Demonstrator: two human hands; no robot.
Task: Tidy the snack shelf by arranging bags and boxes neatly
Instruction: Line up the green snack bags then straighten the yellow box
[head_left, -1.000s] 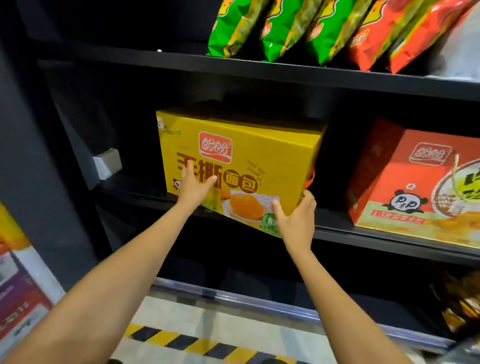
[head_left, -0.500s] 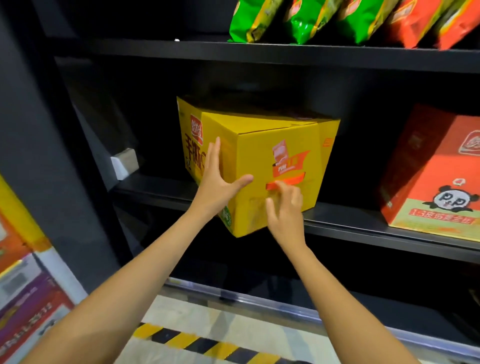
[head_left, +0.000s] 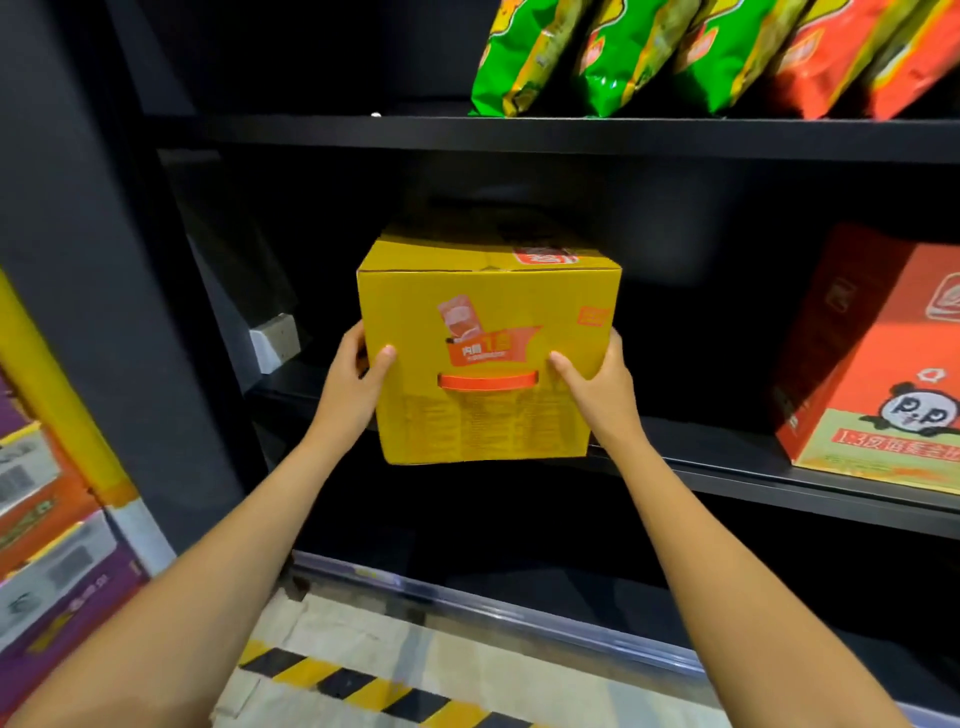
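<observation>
A yellow cardboard box (head_left: 488, 312) with an orange handle strap stands on the middle black shelf (head_left: 727, 473), its narrow end facing me and overhanging the shelf's front edge. My left hand (head_left: 353, 384) grips its left lower corner, thumb on the front face and fingers round the side. My right hand (head_left: 597, 384) grips the right lower corner the same way. A red box with a panda print (head_left: 878, 364) stands on the same shelf to the right, apart from the yellow one.
Green and red snack bags (head_left: 623, 52) lean in a row on the upper shelf (head_left: 467, 135). Stacked purple and orange cartons (head_left: 47, 545) stand at the left. A small grey bracket (head_left: 275, 340) sits on the left wall. Yellow-black floor tape (head_left: 363, 686) runs below.
The yellow box has been turned from its long printed face to its narrow end facing me. Both hands shifted from flat on the front to gripping its two sides.
</observation>
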